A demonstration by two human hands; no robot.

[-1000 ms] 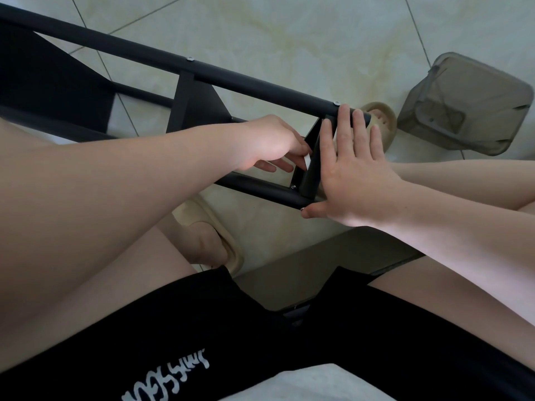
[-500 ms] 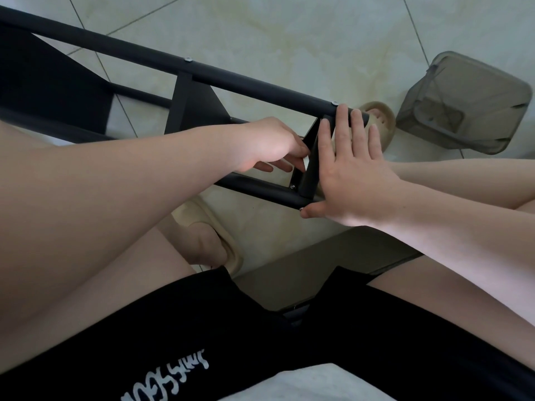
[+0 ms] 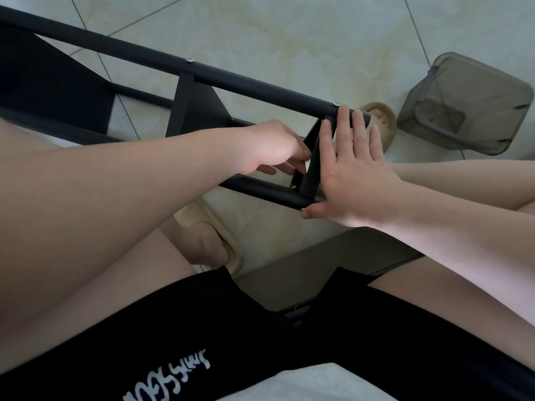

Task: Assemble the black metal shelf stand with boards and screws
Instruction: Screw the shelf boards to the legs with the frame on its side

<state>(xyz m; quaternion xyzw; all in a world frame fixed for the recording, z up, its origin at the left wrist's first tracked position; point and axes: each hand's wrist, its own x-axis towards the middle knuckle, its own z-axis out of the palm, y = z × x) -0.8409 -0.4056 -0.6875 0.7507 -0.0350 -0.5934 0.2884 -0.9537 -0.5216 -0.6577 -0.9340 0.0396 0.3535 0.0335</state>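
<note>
The black metal shelf stand [image 3: 260,85] lies on its side across the tiled floor, two long tubes running from upper left to the middle. A black board [image 3: 314,166] stands between the tubes at their right end. My right hand [image 3: 356,175] lies flat against that board's outer face, fingers straight, thumb under the lower tube beside a small screw [image 3: 302,209]. My left hand [image 3: 278,147] reaches in from the left, fingers curled at the board's inner side; what they hold is hidden. Another screw [image 3: 294,186] sits in the board's lower corner.
A smoky transparent plastic box [image 3: 466,102] lies tipped at the upper right. Beige slippers [image 3: 379,123] are on my feet, one beyond the frame, one [image 3: 214,230] below it. A second board [image 3: 197,111] and a larger panel [image 3: 52,88] sit further left in the frame.
</note>
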